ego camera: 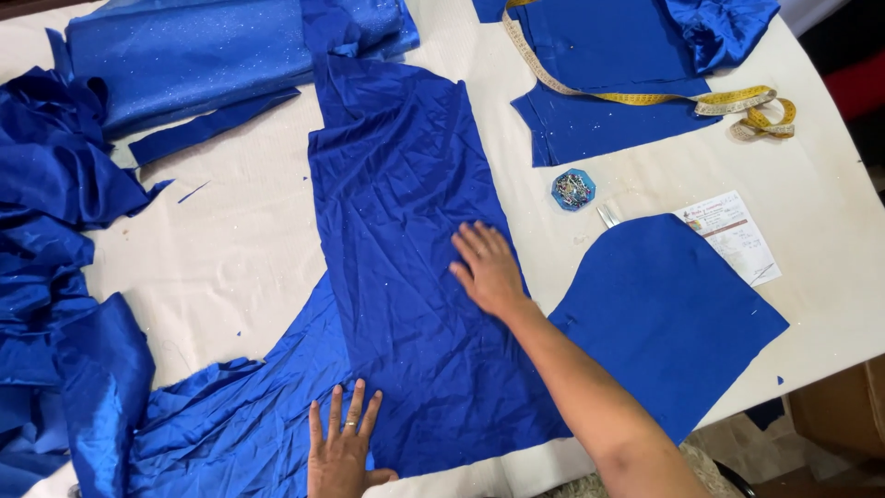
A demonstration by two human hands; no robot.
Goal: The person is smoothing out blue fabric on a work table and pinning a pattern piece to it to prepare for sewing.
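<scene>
**Both hands flat on blue fabric**

Head view: left hand (343, 449) open, fingers spread, palm down on long blue fabric panel (406, 231) near table's (230, 249) front edge. Right hand (487, 267) also open, flat on same panel's right edge, gripping nothing. Panel lies mid-table, w/ curved cut piece (668, 314) just beside the right forearm. Pin holder (572, 189) & tape measure (645, 97) beyond.

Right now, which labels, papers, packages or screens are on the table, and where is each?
Printed paper slip: right side of the table, beside the rounded blue fabric piece; white rectangle with a coloured header band, lying tilted.
Pin container: small, blue, no label readable.
No screens or signs.
</scene>
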